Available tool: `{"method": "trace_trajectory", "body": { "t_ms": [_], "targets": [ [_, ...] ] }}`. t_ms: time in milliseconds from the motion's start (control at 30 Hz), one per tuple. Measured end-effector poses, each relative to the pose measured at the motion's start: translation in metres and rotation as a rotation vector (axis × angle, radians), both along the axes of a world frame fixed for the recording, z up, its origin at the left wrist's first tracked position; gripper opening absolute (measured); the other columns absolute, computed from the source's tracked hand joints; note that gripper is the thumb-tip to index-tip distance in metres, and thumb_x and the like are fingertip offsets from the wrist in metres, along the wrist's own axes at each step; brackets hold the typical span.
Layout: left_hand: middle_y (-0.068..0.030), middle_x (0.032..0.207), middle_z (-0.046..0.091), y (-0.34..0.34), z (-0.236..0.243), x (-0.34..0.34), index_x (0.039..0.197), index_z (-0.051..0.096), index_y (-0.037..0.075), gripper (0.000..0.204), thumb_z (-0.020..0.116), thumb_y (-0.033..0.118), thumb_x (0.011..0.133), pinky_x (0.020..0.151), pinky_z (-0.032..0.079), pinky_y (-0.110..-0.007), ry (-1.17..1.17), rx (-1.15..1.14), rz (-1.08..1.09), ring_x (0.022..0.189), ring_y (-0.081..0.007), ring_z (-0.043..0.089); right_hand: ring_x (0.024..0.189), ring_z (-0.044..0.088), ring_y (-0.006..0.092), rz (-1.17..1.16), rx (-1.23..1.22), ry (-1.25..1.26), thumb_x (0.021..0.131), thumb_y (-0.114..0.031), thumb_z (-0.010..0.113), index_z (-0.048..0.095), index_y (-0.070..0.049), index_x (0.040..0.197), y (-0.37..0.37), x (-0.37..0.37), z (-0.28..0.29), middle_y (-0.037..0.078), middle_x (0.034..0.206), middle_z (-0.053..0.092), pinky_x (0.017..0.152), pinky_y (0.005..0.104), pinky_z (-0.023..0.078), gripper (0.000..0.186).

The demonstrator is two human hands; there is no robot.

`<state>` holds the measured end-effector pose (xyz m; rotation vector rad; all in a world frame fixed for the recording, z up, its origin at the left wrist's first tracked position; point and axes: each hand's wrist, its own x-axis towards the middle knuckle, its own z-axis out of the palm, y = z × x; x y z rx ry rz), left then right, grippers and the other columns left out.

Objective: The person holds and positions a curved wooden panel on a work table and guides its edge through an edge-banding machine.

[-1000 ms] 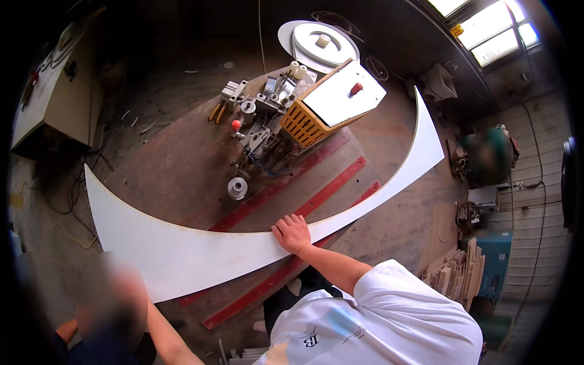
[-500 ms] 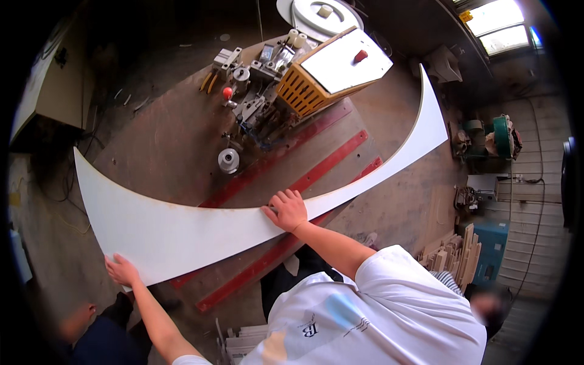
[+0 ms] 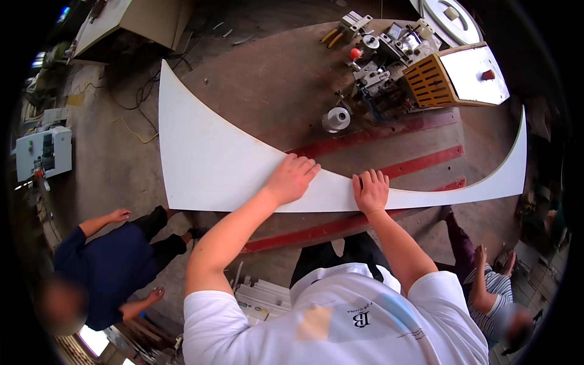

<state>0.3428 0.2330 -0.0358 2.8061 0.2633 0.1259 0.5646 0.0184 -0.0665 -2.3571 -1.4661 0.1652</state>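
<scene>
A large white board with a deep concave edge [image 3: 213, 152] lies across the brown worktable [image 3: 255, 85] in front of me, its straight side toward my body. My left hand [image 3: 293, 178] grips it near the middle, the fingers bent over the curved edge. Just to the right, my right hand [image 3: 371, 191] is closed over the narrow part of the same edge, fingertips beyond the rim. Beyond the board stands a machine with rollers and a red knob [image 3: 368, 76], which looks like an edge bander. Neither hand touches it.
Red strips [image 3: 420, 161] run across the table. A yellow slotted housing [image 3: 435, 79] with a white top belongs to the machine. One person in dark blue [image 3: 115, 261] is at the left, another in stripes [image 3: 486, 292] at the right. A cabinet [image 3: 131, 30] stands far left.
My left hand has moved from the board's left corner to its curved edge near the middle. My view has turned, and the board's straight side now lies roughly level before me.
</scene>
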Motion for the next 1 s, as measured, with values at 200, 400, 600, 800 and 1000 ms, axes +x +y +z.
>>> {"method": "trace_trajectory", "body": {
  "t_ms": [200,400,600,800,1000],
  "targets": [
    [-0.0087,0.120,0.074,0.184,-0.001,-0.102,0.108,0.076,0.007,0.019,0.061,0.008,0.097,0.105,0.050,-0.047,0.113,0.271,0.217,0.114,-0.0319,0.067,0.090,0.061,0.0325,-0.008,0.006,0.022,0.100,-0.031,0.071,0.064,-0.013,0.086,0.000,-0.005,0.002,0.007,0.089,0.065,0.084,0.0466,0.045,0.024],
    [-0.0098,0.134,0.073,0.235,0.035,-0.095,0.128,0.073,0.009,0.033,0.055,0.008,0.101,0.114,0.047,-0.046,0.204,0.494,0.445,0.128,-0.0309,0.065,0.091,0.062,0.0329,-0.003,-0.018,0.017,0.100,-0.031,0.070,0.064,-0.013,0.087,0.000,-0.002,-0.001,0.007,0.090,0.066,0.084,0.0474,0.045,0.023],
    [-0.0079,0.127,0.075,0.185,0.019,-0.070,0.128,0.075,0.014,0.036,0.059,0.005,0.098,0.117,0.050,-0.045,0.349,0.016,-0.051,0.127,-0.0319,0.066,0.091,0.061,0.0338,-0.025,-0.038,-0.007,0.100,-0.030,0.070,0.064,-0.012,0.087,-0.008,0.001,0.003,0.009,0.091,0.066,0.084,0.0480,0.045,0.023],
    [-0.0122,0.131,0.074,0.409,0.067,-0.191,0.128,0.075,0.015,0.035,0.047,0.025,0.109,0.117,0.049,-0.045,0.842,0.960,0.421,0.136,-0.0339,0.060,0.090,0.060,0.0374,-0.015,0.032,-0.017,0.098,-0.026,0.070,0.062,-0.009,0.086,0.017,-0.017,-0.001,0.012,0.091,0.065,0.082,0.0509,0.045,0.022],
    [-0.0095,0.128,0.075,0.334,0.012,-0.123,0.125,0.076,0.015,0.029,0.055,0.021,0.106,0.116,0.051,-0.044,0.238,0.007,0.109,0.135,-0.0299,0.063,0.090,0.058,0.0432,-0.065,-0.058,-0.078,0.099,-0.021,0.067,0.060,-0.007,0.087,0.001,-0.005,0.000,0.016,0.092,0.063,0.081,0.0545,0.045,0.020]
  ]
}}
